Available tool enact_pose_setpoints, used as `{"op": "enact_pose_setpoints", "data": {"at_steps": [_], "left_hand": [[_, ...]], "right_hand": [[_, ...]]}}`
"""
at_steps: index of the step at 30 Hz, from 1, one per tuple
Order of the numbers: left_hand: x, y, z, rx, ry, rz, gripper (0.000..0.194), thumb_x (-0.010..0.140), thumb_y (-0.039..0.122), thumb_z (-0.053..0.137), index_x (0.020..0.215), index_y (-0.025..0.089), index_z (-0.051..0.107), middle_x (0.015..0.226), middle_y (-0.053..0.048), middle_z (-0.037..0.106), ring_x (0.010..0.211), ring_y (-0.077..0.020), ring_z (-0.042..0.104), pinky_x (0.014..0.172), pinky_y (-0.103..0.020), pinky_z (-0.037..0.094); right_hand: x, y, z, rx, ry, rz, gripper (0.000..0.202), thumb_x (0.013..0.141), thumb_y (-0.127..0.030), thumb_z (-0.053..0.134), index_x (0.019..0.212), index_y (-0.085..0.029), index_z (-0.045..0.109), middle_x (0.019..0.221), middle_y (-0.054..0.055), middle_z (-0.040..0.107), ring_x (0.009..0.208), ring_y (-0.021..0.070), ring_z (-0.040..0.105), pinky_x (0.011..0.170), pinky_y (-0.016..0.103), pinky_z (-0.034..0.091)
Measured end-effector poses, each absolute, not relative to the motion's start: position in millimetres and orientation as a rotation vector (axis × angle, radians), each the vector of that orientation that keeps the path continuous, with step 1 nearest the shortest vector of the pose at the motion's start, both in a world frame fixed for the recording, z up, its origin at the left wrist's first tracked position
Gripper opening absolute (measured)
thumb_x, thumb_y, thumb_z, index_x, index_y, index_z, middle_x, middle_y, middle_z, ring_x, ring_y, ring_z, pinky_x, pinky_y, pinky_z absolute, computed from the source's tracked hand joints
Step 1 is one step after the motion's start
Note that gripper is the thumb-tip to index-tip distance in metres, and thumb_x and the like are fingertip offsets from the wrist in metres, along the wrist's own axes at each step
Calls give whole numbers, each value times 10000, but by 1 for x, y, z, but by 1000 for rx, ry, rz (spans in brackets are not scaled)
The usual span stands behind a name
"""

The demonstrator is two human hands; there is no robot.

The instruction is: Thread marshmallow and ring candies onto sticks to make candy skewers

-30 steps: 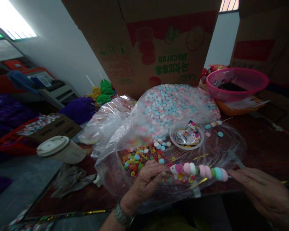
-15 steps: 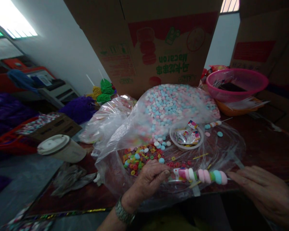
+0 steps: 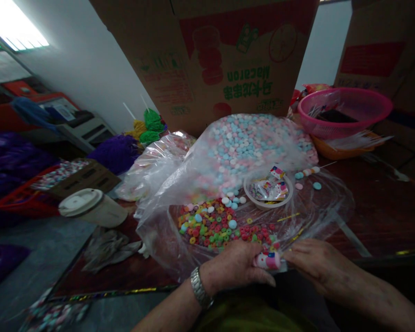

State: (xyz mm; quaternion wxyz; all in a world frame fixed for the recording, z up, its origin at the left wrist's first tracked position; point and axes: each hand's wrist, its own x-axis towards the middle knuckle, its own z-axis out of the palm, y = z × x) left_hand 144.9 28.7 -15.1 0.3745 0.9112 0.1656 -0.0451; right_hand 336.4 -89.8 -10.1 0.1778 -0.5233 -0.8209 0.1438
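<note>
My left hand (image 3: 237, 265), a metal watch on its wrist, is closed around a marshmallow candy skewer (image 3: 268, 260). A pink and white printed wrapper shows at the skewer's right end, and the rest is hidden in the palm. My right hand (image 3: 320, 265) pinches at that right end; the stick is hard to make out between its fingers. Just behind lie loose ring candies (image 3: 221, 226) on a clear plastic bag (image 3: 166, 240). A round tub (image 3: 247, 196) of small printed wrappers stands further back.
A big clear bag of pastel candies (image 3: 242, 143) leans against a cardboard box (image 3: 207, 69). At right are a pink basket (image 3: 366, 115) and a partly filled skewer (image 3: 307, 173). A lidded paper cup (image 3: 107, 210) and crumpled cloth (image 3: 107, 249) lie at left.
My right hand has moved left, close to my left hand. The row of candies that showed between my hands is now mostly covered by my left hand and the wrapper.
</note>
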Motion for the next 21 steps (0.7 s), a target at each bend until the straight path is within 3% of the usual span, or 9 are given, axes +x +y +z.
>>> {"op": "enact_pose_setpoints", "data": {"at_steps": [4,8,14,17,19,21], "left_hand": [[153,24,-28,2209,472,-118,433,675,538,693,845,150,605,694,16,602,615,-132,529,515,-175,334],[149,32,-27,2202,515,-23,398,767,545,596,833,152,602,689,20,598,617,-128,526,523,-174,355],[152,21,-34,2714,595,-206,308,872,346,454,769,115,630,670,-109,635,608,-229,585,588,-300,434],[144,22,-20,2644,601,-65,398,841,470,508,1023,127,597,795,-120,661,712,-257,613,671,-339,469],[130,31,-2,2569,592,103,702,745,611,569,1251,142,443,1021,-138,632,876,-277,598,758,-356,469],[112,39,13,2557,611,147,583,803,580,516,1193,147,488,1073,-136,606,945,-277,571,809,-364,448]], "right_hand": [[322,-75,-24,-1526,-2332,472,95,817,-156,515,772,-166,599,745,42,606,660,171,535,582,273,379],[330,-73,-21,-1513,-2164,426,204,913,-168,401,837,-156,590,788,65,580,757,190,512,685,315,383],[307,-74,-26,-1449,-2020,413,236,883,-93,356,831,-154,579,739,63,580,719,190,508,674,320,382],[301,-72,-28,-1465,-1964,472,224,900,-133,373,804,-170,571,737,48,588,718,183,520,674,312,386],[305,-73,-25,-1472,-1896,527,214,923,-184,395,784,-182,558,731,32,583,713,170,522,659,291,391],[311,-74,-21,-1467,-1839,566,208,934,-216,405,796,-189,558,726,22,575,713,161,523,640,271,398]]}}
